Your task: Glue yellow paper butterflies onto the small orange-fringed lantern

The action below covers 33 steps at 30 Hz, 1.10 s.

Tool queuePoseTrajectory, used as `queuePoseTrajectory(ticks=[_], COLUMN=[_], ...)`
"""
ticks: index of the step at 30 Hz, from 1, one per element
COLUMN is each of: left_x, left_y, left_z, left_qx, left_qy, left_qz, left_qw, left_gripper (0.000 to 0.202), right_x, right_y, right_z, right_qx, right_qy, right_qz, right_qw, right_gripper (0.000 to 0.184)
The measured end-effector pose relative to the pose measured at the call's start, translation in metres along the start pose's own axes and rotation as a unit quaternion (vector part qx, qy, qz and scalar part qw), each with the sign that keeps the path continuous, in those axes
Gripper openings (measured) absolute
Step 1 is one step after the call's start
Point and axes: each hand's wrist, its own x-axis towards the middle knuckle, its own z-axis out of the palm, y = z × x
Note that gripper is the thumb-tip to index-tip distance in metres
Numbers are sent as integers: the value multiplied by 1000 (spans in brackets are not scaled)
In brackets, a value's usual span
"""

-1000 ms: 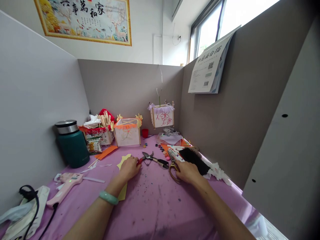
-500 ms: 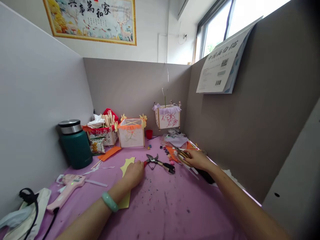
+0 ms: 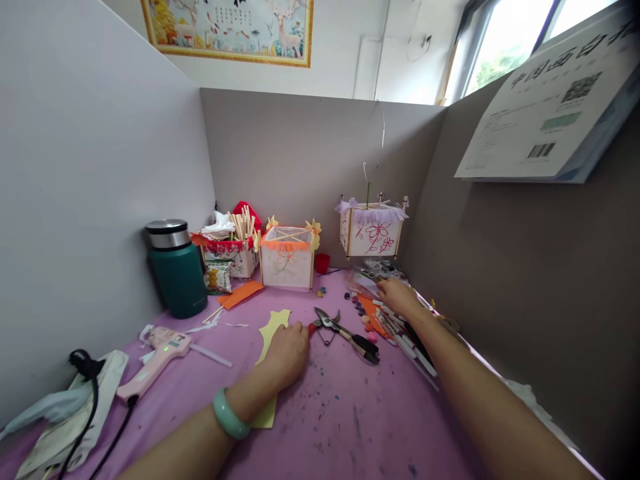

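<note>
Head view: left hand (image 3: 286, 357) rests curled on a yellow paper cutout (image 3: 273, 333), any grip unconfirmed, its fingertips just beside the red grip of steel pruning shears (image 3: 345, 337) lying on the pink-covered surface (image 3: 340, 427). Right hand (image 3: 397, 298), fingers extended and holding nothing visible, is nearest the marker pens (image 3: 400, 340) and orange paper (image 3: 373, 317).

Shears (image 3: 340, 333): metal, blk plastic grips (image 3: 367, 345). Flask (image 3: 177, 287): matt green, steel lid (image 3: 169, 234). Glue gun (image 3: 159, 357): glossy pink plastic.
</note>
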Motion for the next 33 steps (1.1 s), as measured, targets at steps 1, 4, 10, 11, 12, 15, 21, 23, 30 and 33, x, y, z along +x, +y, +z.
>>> queuePoseTrajectory(ticks=[1, 4, 10, 11, 12, 15, 21, 23, 30, 33], left_x=[0, -2, -1, -1, 0, 1, 1, 0, -5, -5], left_y=[0, 0, 8, 11, 14, 22, 24, 22, 19, 20], left_z=[0, -1, -15, -19, -22, -25, -14, -13, -16, -15], left_qx=[-1, -2, -17, -26, -35, -58, -108, -121, -168, -192], left_qy=[2, 10, -35, -44, -46, -10, 59, 70, 115, 137], left_qz=[2, 2, -46, -57, -67, -91, -134, -132, -105, -109], left_qw=[1000, 1000, 998, 997, 996, 994, 983, 981, 973, 966], left_gripper=[32, 33, 33, 33, 32, 30, 27, 28, 32, 33], right_x=[-10, -48, -118, -125, -129, -135, -135, -136, -138, -139], right_y=[-10, -44, -97, -100, -103, -104, -104, -103, -89, -91], right_z=[0, -3, -2, 1, 4, 17, 30, 28, 21, 24], right_qx=[15, 59, 57, 55, 54, 52, 59, 65, 137, 206], right_qy=[-3, -6, 16, 28, 41, 83, 115, 113, 74, 25], right_qz=[-7, -26, -55, -54, -49, -10, 40, 42, 62, 64], right_qw=[1000, 998, 997, 997, 997, 995, 991, 991, 986, 976], right_gripper=[29, 34, 37, 34, 30, 25, 27, 27, 47, 42])
